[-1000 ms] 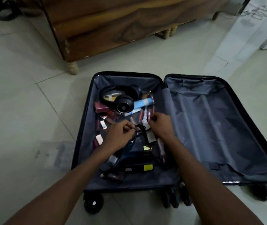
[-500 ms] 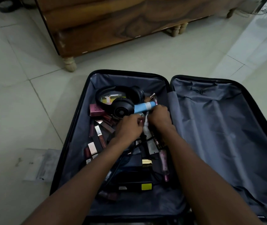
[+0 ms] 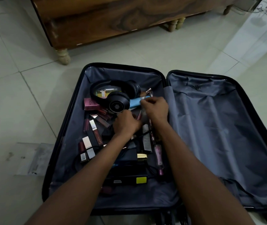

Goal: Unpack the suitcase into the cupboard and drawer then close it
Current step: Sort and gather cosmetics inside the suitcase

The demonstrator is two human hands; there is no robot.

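The suitcase (image 3: pixel 249 120) lies open flat on the tiled floor, its left half full of small things and its right half showing only grey lining. The one legible print is on a pink box (image 3: pixel 89 103) beside the black headphones (image 3: pixel 119 101): letters reading roughly "PON", the rest hidden. A black box (image 3: pixel 126 180) near the front edge carries a yellow sticker and a small white label, both too small to read. Lipstick tubes (image 3: pixel 95 132) lie scattered along the left side.

The right hand (image 3: pixel 155 109) has its fingers curled over the end of a blue tube (image 3: pixel 135 103), pinching something pale and blurred there. The left hand (image 3: pixel 126 123) is curled down among the tubes and a black cable (image 3: pixel 143 134); what it holds cannot be told.

Compared with half a second ago, both hands have moved farther up the case toward the headphones, and the right hand now covers the tube's white tip.
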